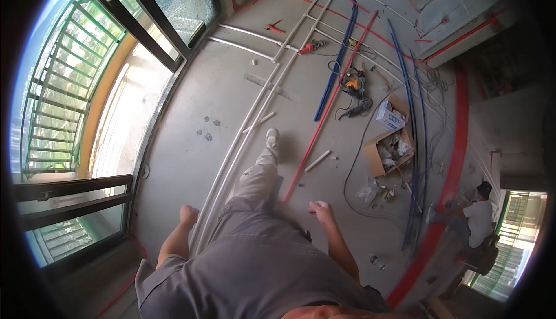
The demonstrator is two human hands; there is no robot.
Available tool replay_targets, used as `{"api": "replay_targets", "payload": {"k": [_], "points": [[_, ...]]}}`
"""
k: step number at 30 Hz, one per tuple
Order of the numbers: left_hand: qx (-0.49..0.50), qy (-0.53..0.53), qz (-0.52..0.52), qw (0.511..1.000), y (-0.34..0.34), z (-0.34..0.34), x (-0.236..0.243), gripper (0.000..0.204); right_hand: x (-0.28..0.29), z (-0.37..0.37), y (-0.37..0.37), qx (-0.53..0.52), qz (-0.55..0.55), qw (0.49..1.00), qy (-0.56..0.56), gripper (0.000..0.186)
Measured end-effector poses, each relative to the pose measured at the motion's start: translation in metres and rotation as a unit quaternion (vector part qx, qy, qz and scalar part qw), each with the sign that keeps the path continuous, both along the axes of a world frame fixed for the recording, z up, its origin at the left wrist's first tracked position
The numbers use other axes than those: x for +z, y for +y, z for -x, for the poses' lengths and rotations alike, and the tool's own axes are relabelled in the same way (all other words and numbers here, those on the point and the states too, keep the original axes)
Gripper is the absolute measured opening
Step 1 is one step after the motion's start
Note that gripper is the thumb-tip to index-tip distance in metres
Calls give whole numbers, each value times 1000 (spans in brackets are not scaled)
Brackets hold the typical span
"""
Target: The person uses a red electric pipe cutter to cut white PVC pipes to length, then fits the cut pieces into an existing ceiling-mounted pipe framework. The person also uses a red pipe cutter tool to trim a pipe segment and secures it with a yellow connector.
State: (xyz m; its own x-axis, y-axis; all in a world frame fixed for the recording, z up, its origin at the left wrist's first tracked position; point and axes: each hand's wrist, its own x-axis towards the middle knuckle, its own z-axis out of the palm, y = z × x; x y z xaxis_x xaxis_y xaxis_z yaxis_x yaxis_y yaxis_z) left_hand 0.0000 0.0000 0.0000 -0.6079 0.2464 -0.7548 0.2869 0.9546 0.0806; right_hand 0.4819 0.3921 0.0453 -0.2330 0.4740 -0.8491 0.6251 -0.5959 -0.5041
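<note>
My left hand [189, 214] hangs at my left side, curled into a loose fist with nothing showing in it. It is above the floor, beside two long white pipes [239, 139] that lie parallel. My right hand [322, 210] hangs on the other side with its fingers curled in, and I make out no object in it. A thin red pipe [327, 120] on the floor runs up from near my right hand. One foot [272, 138] is stretched forward beside the white pipes and a short white pipe piece [259, 123].
Power tools [354, 83], an open cardboard box [390, 150], blue pipes [337, 70] and a trailing cable [348, 186] lie to the right. Another white offcut [317, 160] lies ahead. At the far right a person [478, 217] sits low. Windows [165, 12] line the left.
</note>
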Motion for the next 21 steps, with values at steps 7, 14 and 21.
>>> {"api": "replay_targets", "payload": {"k": [7,14,21], "points": [[75,-93,-99,988,239,59,-45,16,-46,44,165,176,-106,970,-132,41],[237,-171,-321,901,550,107,65,21,-9,106,370,-131,-40,990,-40,47],[242,96,-281,924,625,114,28,23,-32,164,608,25,-92,987,-126,34]]}}
